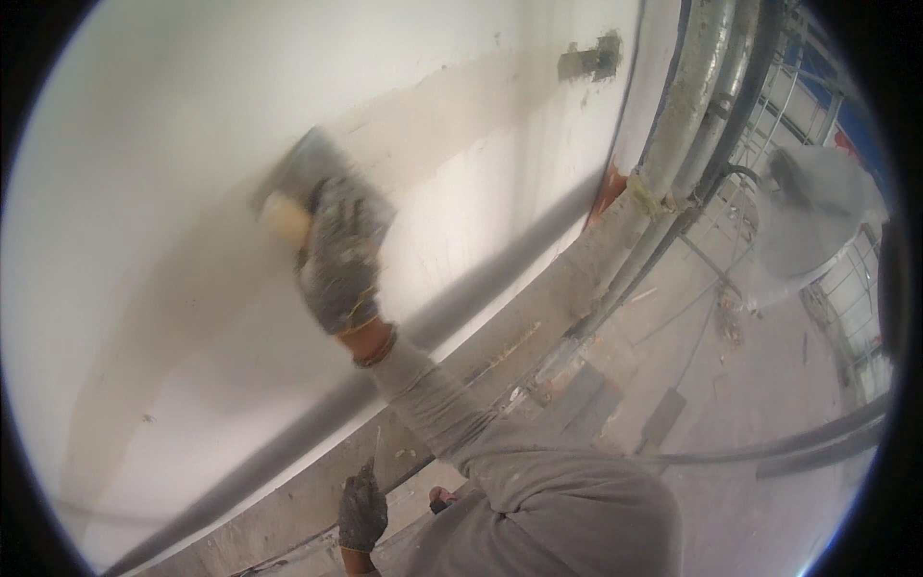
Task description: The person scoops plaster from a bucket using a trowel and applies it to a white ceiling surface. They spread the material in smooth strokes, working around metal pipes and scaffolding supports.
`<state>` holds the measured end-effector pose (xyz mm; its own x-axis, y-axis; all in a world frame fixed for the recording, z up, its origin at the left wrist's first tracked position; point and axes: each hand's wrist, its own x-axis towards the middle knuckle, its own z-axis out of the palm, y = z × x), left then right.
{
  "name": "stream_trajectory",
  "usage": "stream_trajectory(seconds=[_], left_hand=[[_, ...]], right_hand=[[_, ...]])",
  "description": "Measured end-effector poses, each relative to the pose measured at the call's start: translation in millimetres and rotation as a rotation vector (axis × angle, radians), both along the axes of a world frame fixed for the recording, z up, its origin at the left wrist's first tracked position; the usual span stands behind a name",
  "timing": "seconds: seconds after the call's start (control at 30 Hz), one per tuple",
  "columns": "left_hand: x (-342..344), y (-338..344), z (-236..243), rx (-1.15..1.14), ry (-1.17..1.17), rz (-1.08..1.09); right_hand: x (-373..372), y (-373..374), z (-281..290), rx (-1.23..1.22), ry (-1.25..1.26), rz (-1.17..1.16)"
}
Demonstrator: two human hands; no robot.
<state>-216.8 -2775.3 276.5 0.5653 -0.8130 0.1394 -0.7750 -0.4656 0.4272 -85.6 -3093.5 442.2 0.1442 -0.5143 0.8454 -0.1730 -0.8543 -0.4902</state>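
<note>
My right hand (343, 252), in a grey work glove with a yellow-edged cuff, is closed on a plastering trowel (312, 159). The trowel's flat metal blade lies against the white wall (481, 240), and its pale handle (286, 221) shows beside my fingers; both are blurred by motion. A broad beige-grey band of filler (423, 120) curves across the wall on both sides of the blade. Low in the view, my gloved left hand (363, 510) is closed near a ledge, with a thin upright shape above its fingers. What it holds is too small to tell.
A long ledge (538, 337) runs diagonally below the wall. Thick pipes (697, 96) rise at the right. A rough dark patch (591, 60) marks the upper wall. Beyond are a dusty floor (760, 385) with scattered debris, cables, metal scaffolding (784, 91) and a whitish translucent shape (812, 212).
</note>
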Motion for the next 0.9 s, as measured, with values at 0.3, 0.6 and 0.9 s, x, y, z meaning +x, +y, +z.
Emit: stream_trajectory(seconds=[0.3,0.6,0.9], left_hand=[[32.6,58.0,35.5,-0.623,1.541,0.097],[57.5,52.8,56.1,-0.559,1.677,-0.324],[48.9,-44.6,131.2,-0.586,0.128,-0.192]], right_hand=[[-147.9,56.7,-21.2,0.332,0.284,1.454],[-223.1,19.3,-78.8,-0.222,0.594,1.178],[-259.1,1.8,-138.5,1.449,-0.244,1.204]])
